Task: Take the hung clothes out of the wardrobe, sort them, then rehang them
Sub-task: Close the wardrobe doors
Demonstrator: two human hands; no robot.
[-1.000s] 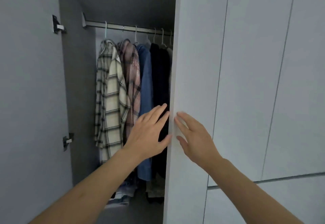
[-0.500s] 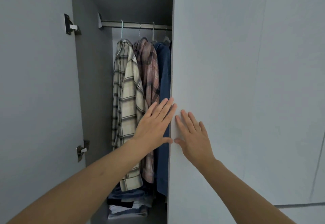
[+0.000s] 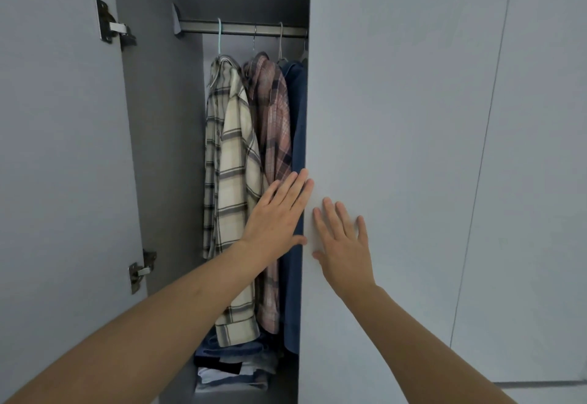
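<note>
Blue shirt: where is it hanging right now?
In the head view the blue shirt hangs on the rail, rightmost of three visible, between the pink plaid shirt and the right door's edge.

no readable text, labels or numbers anywhere

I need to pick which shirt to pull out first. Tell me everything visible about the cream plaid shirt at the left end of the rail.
The cream plaid shirt with dark grey checks looks like soft woven fabric. It hangs upright on a pale teal hanger hooked over the metal rail, leftmost of the hung clothes. Its collar sits at the top and its hem reaches down to the folded clothes stack. The pink plaid shirt presses against its right side. The left hand passes in front of its lower part; contact is unclear.
</note>
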